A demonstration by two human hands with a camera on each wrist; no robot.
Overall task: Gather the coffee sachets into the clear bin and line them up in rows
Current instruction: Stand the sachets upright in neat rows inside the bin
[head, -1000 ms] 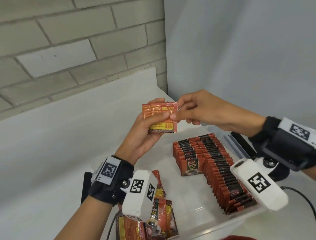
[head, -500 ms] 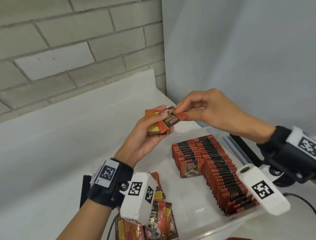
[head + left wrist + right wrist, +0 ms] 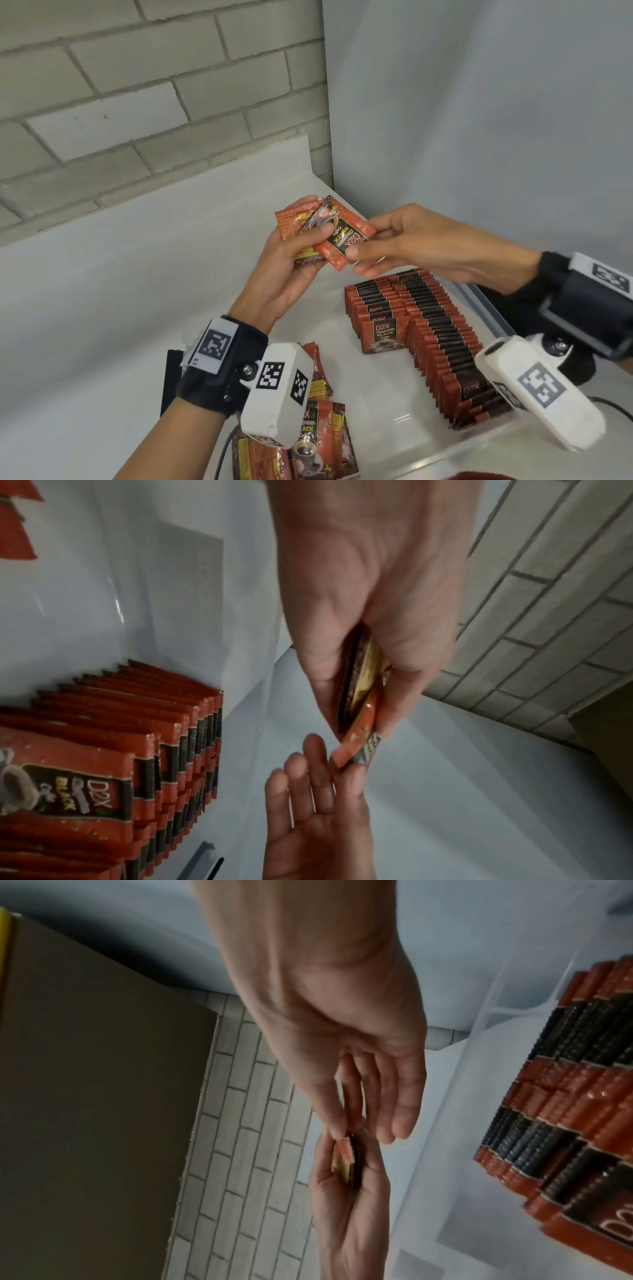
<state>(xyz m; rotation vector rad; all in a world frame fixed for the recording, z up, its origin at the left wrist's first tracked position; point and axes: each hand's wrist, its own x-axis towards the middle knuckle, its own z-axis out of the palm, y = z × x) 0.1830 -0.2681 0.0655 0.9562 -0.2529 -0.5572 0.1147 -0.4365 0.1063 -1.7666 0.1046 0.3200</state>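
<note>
My left hand (image 3: 301, 246) is raised above the table and grips a small stack of red coffee sachets (image 3: 294, 226) between thumb and fingers. My right hand (image 3: 363, 250) pinches the front sachet (image 3: 342, 240), its printed face up and turned askew to the stack. The stack shows edge-on in the left wrist view, sachets (image 3: 359, 696), and in the right wrist view, sachets (image 3: 346, 1161). Below, the clear bin (image 3: 479, 442) holds rows of upright sachets (image 3: 435, 335). Loose sachets (image 3: 315, 442) lie on the table under my left wrist.
A brick wall (image 3: 154, 85) stands behind the white table (image 3: 102, 274), and a plain grey wall (image 3: 479, 120) rises on the right. A black cable (image 3: 609, 404) runs by the bin's right side. A brown board (image 3: 95, 1069) shows in the right wrist view.
My right hand has turned the front sachet face up and askew to the stack. Both hands stay raised together over the table.
</note>
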